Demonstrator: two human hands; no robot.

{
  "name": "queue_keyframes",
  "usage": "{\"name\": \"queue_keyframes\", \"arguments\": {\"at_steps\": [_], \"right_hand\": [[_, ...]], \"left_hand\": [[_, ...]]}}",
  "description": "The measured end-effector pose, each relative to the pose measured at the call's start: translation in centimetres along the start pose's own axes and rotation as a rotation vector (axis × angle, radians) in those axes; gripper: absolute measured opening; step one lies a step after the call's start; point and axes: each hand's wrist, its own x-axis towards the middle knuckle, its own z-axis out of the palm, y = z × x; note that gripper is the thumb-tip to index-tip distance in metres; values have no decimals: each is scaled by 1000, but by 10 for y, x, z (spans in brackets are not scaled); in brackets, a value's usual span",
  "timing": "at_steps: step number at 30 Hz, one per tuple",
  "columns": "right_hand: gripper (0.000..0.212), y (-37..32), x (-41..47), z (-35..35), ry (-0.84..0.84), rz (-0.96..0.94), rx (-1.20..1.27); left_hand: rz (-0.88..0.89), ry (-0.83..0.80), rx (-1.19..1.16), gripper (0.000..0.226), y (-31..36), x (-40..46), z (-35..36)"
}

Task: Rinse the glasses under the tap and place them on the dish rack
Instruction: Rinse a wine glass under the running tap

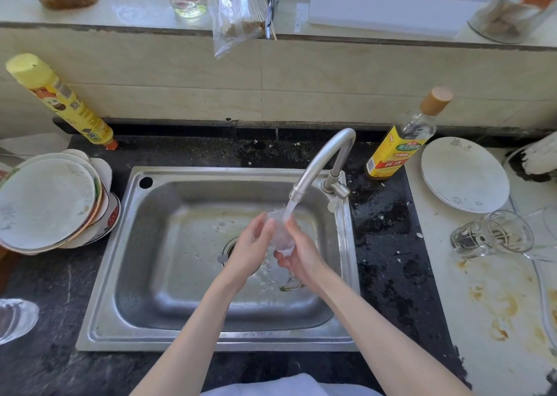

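Observation:
A clear glass (281,233) is held over the steel sink (187,329), right under the stream running from the curved tap (325,157). My left hand (251,251) grips its left side and my right hand (297,255) cups its base and right side. Water splashes around the drain below. A second clear glass (491,234) lies on its side on the stained white surface at the right. Another ribbed glass (15,320) shows at the left edge. No dish rack is clearly visible.
A stack of plates (48,203) sits left of the sink, with a yellow bottle (60,100) leaning behind it. A cooking-wine bottle (401,136) and a white plate (464,174) stand right of the tap. Jars and a bag line the window ledge.

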Motion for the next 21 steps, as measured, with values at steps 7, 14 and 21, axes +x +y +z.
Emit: {"name": "queue_keyframes", "arguments": {"at_steps": [7, 14, 21], "right_hand": [[88, -4, 0, -6, -12, 111, -157], [59, 1, 3, -5, 68, -53, -114], [83, -3, -2, -4, 83, 86, -228]], "left_hand": [[-1, -96, -64, 66, 3, 0, 3], [57, 21, -105, 44, 6, -1, 5], [70, -91, -110, 60, 6, -1, 5]]}}
